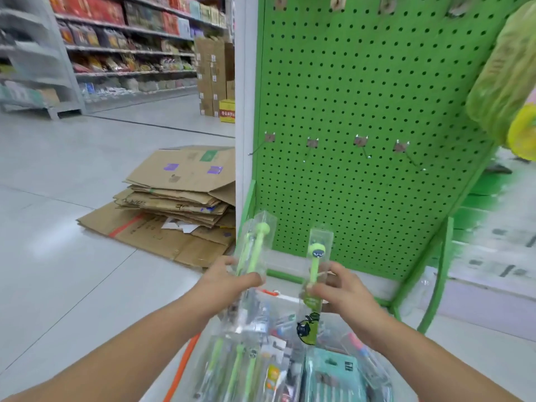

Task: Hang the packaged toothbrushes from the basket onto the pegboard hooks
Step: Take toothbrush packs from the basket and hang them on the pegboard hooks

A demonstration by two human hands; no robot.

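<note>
My left hand (229,278) grips a clear pack with a green toothbrush (252,245), held upright above the basket. In my right hand (342,288) is a second clear toothbrush pack (317,256), also upright, with a round green head at its top. Both packs sit below and in front of the green pegboard (377,97). A row of bare metal hooks (311,146) juts from the board at mid height. The basket (182,369), with an orange rim, lies beneath my arms and holds several more packaged toothbrushes (240,369).
Flattened cardboard boxes (179,204) are piled on the floor left of the pegboard stand. A white post (243,111) borders the board's left edge. Green and yellow bagged goods (510,76) hang at the upper right. Stocked shelves and stacked cartons stand far behind.
</note>
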